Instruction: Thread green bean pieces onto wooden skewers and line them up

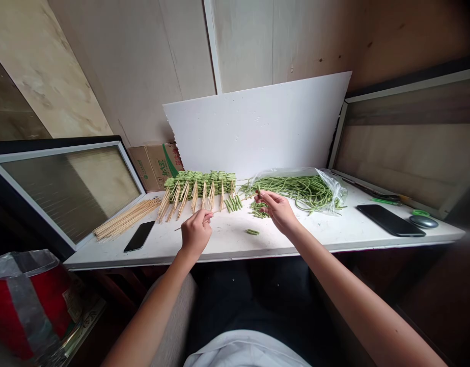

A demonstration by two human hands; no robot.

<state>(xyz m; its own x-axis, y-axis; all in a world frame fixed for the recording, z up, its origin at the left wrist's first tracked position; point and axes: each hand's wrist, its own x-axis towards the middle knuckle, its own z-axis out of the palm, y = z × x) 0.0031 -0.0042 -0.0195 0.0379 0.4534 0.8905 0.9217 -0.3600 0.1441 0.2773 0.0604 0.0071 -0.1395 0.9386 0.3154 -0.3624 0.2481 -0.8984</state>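
My left hand [197, 230] is closed around a thin wooden skewer [219, 209], which points up to the right. Several green bean pieces [233, 204] are threaded side by side on it. At the skewer's far tip, my right hand [276, 208] pinches a short green bean piece [258, 189]. Below that hand lies a small pile of cut bean pieces [259, 210]. A couple of loose pieces [252, 232] rest nearer the table's front edge. Behind my left hand, finished bean skewers [200, 183] are stacked with their bare sticks facing me.
Bare skewers [126, 219] lie in a bundle at left, beside a phone [139, 236]. Long beans [296, 188] fill a clear plastic bag at right. Another dark phone [390, 220] and a mouse [423, 221] sit far right. A white foam board [257, 127] stands behind.
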